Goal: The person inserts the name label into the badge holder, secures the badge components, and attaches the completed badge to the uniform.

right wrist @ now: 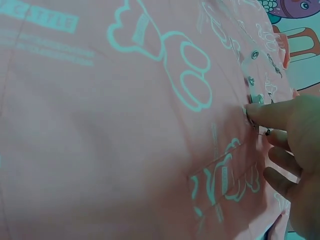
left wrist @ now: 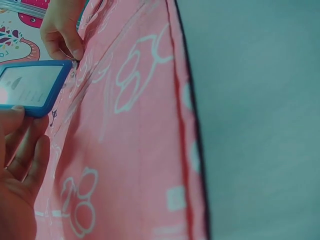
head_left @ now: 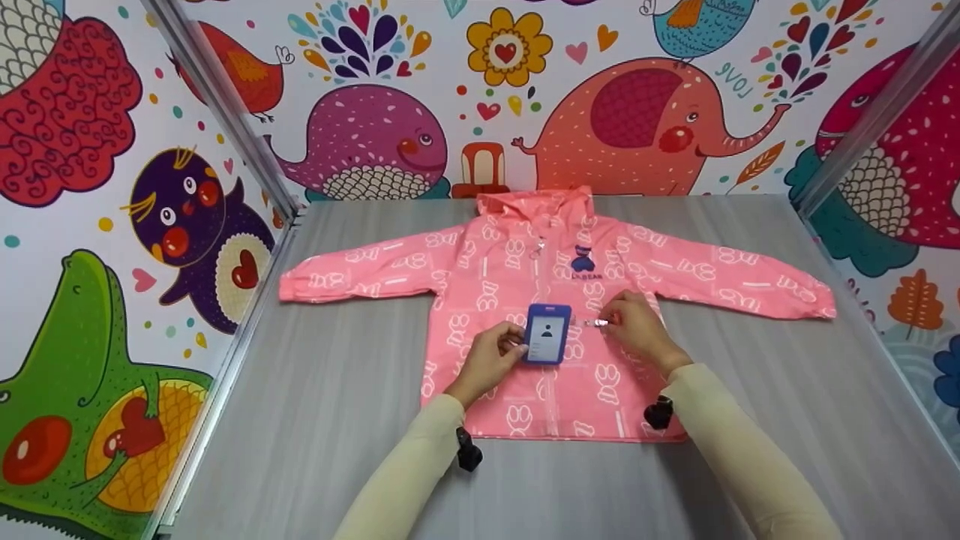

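A pink child's jacket [head_left: 469,292] with white bear outlines lies spread on the table, sleeves out to both sides. Over its front, my left hand [head_left: 489,358] holds a blue badge holder [head_left: 546,335] by its left edge; in the left wrist view the thumb lies on the face of the badge holder [left wrist: 32,87]. To the right of the holder, my right hand [head_left: 634,328] pinches a small metal badge clip [head_left: 600,322]. A clear strap with metal snaps [right wrist: 253,70] runs from those fingertips in the right wrist view. The fingers partly hide the clip.
The grey wood-grain table [head_left: 330,405] surrounds the jacket. Printed cartoon panels [head_left: 495,112] stand behind and at the sides, with metal posts [head_left: 225,112] at the corners. A zipper [head_left: 540,277] runs down the jacket's middle.
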Tool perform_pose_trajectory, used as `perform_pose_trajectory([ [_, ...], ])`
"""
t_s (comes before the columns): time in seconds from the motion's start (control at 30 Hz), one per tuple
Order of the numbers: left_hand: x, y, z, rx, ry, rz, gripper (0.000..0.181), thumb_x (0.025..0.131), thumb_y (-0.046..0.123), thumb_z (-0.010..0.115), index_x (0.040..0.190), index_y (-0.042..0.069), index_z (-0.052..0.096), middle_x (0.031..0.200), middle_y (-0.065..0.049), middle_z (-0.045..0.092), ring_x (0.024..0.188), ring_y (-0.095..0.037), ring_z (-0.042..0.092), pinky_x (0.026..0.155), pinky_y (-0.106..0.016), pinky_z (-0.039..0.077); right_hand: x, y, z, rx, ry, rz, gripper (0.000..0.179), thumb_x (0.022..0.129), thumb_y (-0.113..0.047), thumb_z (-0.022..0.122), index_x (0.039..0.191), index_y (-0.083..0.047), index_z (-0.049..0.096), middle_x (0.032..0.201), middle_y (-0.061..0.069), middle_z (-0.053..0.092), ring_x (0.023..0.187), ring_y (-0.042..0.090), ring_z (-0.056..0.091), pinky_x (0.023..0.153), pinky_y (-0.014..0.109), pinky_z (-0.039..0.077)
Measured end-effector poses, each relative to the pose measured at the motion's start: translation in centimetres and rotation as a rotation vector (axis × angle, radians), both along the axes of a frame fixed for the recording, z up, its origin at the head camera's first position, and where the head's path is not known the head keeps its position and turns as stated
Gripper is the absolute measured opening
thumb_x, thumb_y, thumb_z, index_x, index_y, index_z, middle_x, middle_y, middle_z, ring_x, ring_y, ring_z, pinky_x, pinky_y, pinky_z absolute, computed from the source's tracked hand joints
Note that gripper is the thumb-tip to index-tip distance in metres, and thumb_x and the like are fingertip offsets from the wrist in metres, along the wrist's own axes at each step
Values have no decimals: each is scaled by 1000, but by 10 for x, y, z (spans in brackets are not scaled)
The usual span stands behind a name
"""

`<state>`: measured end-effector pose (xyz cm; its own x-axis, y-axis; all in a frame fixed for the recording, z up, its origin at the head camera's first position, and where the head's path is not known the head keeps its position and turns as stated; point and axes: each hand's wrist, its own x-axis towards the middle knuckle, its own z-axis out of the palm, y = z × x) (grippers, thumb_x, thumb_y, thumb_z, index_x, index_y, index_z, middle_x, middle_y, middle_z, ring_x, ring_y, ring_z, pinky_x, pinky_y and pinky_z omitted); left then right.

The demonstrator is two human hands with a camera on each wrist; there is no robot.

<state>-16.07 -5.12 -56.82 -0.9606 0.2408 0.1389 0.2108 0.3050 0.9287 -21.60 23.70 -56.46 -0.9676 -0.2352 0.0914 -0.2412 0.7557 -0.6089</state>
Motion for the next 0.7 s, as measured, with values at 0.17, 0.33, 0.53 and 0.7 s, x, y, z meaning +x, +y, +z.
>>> perform_pose_trajectory([
  [0.17, 0, 0, 0, 7, -10, 4, 17, 88, 2, 68, 104, 3, 67, 98, -12, 72, 83, -9, 64, 77, -22, 56, -2, 1, 6, -41, -62, 21, 9, 84, -5, 73, 91, -7, 68, 90, 8, 64, 85, 21, 55, 76, 30, 46],
  [0.33, -1, 0, -1, 8, -10, 2, 16, 88, 1, 68, 104, 3, 67, 99, -12, 72, 84, -11, 64, 78, -22, 56, -8, -1, 23, -179, -109, 9, 11, 85, -1, 70, 94, -6, 66, 93, 11, 67, 83, 18, 59, 76, 26, 51],
  [0.53, -1, 2, -2, 2, -10, -20, 16, 88, 2, 67, 105, 1, 66, 100, -14, 72, 85, -11, 64, 79, -23, 56, -20, -6, 48, -360, -151, -32, 16, 87, -2, 70, 102, 1, 67, 98, 13, 69, 83, 12, 61, 73, 18, 53],
  [0.7, -1, 4, -2, 1, -10, -25, 17, 88, 2, 67, 105, 1, 66, 99, -14, 72, 84, -11, 63, 78, -22, 56, -29, -10, 61, -472, -182, -46, 23, 88, -6, 71, 108, 4, 68, 95, 2, 71, 83, 7, 64, 74, 18, 55],
])
